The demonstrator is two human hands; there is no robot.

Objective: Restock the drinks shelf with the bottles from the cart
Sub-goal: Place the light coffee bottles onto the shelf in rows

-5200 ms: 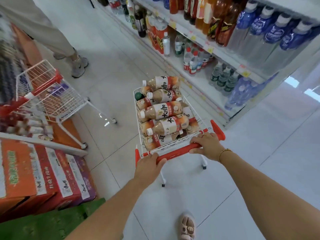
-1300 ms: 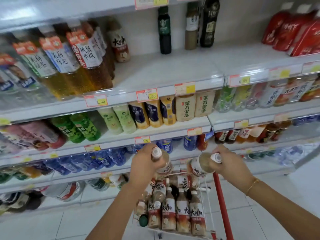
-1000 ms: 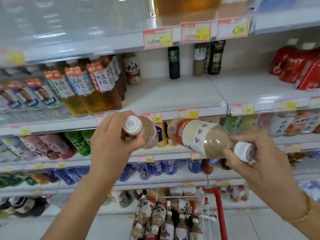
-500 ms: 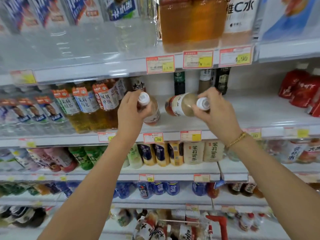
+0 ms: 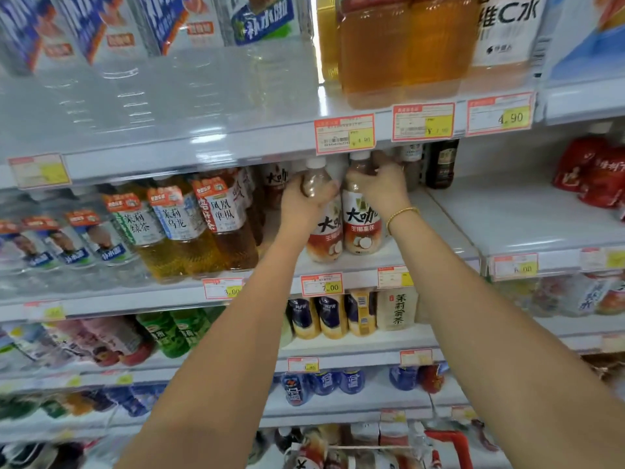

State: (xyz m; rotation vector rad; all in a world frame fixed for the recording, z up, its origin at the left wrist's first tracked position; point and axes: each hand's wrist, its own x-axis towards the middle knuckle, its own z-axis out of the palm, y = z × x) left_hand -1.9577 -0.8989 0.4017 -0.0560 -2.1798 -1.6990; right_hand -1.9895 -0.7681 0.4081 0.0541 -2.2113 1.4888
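L hand [image 5: 306, 198] & R hand [image 5: 380, 186], fingers clamped on two milk-tea bottles [image 5: 362, 225] upright on shelf [image 5: 399, 255] at 12 o'clock; should slide both back w/ labels front before letting go, cart [image 5: 446, 445] at 6.

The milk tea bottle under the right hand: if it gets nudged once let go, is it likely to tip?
Probably somewhat tippy: the milk tea bottle is tall and narrow and stands upright near the shelf front. It looks nearly full, so likely heavy for its size and fairly steady. The second bottle, held by the left hand, stands close alongside and may brace it.
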